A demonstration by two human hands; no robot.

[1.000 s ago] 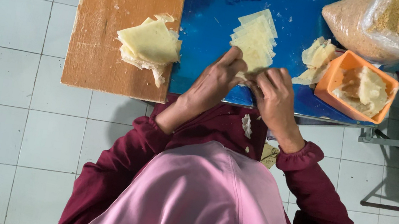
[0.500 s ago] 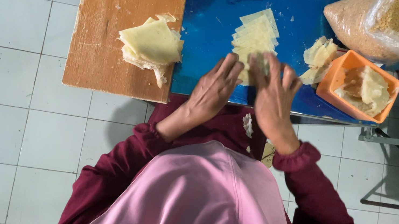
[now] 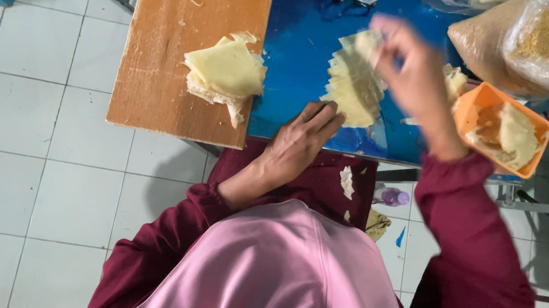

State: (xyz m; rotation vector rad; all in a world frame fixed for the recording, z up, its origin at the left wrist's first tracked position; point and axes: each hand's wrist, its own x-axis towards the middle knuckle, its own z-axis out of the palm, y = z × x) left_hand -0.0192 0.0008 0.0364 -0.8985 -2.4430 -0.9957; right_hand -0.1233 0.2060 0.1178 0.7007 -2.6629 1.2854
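The right hand (image 3: pixel 410 65) is blurred, its grip pinched on the top end of a pale yellow wrapper sheet (image 3: pixel 367 45) above the fanned stack of wrappers (image 3: pixel 353 85) on the blue table (image 3: pixel 302 39). The left hand (image 3: pixel 303 140) lies flat and open, fingertips touching the stack's near edge. The sheets look thin, square-cut and matte; another heap of wrappers (image 3: pixel 225 70) rests on the wooden board (image 3: pixel 176 31), and an orange plastic tub (image 3: pixel 500 130) sits to the right.
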